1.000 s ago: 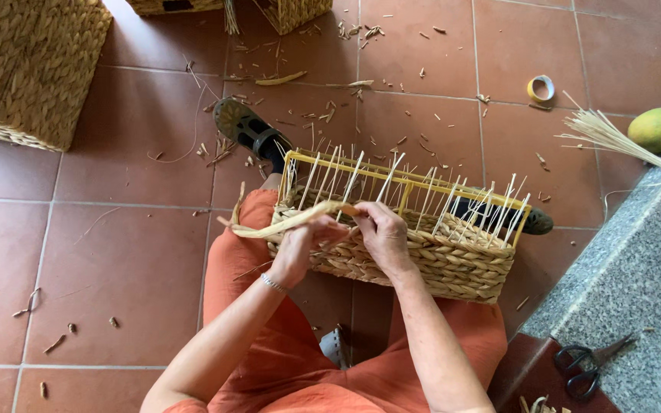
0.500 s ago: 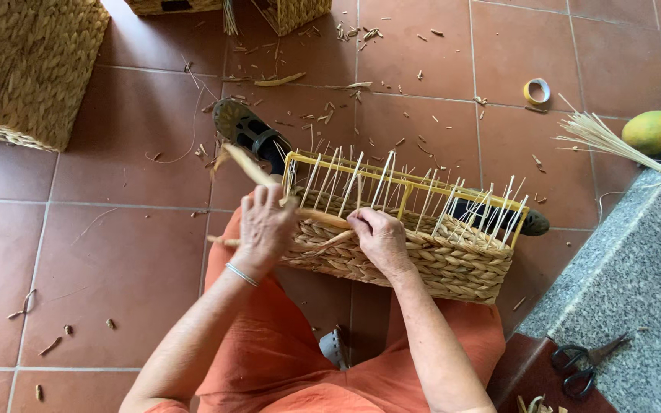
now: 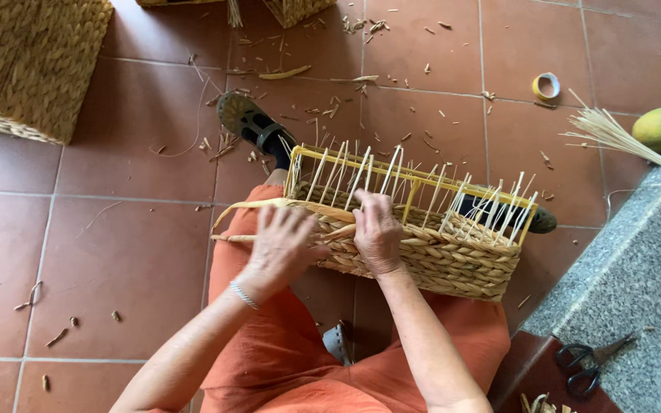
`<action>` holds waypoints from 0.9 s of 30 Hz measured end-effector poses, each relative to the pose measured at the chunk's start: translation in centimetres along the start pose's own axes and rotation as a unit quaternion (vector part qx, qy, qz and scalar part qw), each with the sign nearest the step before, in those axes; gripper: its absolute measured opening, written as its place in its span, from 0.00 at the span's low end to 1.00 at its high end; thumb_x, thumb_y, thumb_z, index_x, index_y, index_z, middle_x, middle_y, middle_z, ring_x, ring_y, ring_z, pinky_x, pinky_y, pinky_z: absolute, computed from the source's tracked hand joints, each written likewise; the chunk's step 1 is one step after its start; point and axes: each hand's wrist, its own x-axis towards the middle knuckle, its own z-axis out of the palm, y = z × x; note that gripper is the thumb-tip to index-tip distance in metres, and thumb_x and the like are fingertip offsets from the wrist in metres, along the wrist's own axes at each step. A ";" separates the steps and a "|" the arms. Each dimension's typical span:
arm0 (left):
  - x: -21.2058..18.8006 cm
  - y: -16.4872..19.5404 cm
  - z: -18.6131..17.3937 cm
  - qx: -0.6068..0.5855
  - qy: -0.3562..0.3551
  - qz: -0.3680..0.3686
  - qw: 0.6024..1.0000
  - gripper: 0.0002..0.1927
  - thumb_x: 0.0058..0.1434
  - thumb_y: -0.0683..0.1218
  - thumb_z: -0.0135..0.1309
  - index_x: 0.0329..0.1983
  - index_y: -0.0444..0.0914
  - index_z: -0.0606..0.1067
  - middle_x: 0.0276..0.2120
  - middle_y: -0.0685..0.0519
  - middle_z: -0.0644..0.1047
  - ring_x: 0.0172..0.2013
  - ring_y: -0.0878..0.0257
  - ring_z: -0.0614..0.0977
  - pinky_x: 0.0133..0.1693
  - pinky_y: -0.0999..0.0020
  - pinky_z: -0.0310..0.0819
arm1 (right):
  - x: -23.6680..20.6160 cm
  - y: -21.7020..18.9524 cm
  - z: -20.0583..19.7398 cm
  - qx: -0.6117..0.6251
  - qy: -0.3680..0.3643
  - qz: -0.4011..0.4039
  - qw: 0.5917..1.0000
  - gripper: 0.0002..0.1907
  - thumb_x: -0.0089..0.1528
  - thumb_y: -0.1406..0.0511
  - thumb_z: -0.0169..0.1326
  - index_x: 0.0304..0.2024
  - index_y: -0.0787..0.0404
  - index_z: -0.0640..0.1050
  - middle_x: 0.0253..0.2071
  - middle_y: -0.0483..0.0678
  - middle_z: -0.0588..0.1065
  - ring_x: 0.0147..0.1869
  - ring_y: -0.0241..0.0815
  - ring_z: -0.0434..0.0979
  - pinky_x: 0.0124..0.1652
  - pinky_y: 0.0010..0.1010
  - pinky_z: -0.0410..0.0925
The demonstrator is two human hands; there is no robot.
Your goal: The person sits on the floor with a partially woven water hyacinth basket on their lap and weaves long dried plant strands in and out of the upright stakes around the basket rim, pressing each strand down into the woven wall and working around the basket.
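half-woven straw basket (image 3: 437,256) | upright stakes | resting on lap

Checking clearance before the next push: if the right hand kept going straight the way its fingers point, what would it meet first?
Probably the upright straw stakes on the half-woven basket; the right hand points up and away over the rim.

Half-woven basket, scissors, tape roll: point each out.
half-woven basket (image 3: 453,264): head view, on its woven front wall.
scissors (image 3: 584,365): head view, on the black handles.
tape roll (image 3: 546,86): head view, on the yellow ring's rim.
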 end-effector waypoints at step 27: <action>9.4 1.2 2.4 -0.133 -0.120 -0.099 0.979 0.09 0.56 0.48 0.64 0.32 0.39 0.77 0.23 0.46 0.79 0.27 0.49 0.81 0.29 0.52 0.75 | -0.7 1.2 -1.7 0.178 -0.184 0.095 0.962 0.04 0.67 0.71 0.55 0.44 0.59 0.76 0.33 0.45 0.80 0.34 0.36 0.81 0.33 0.30 0.77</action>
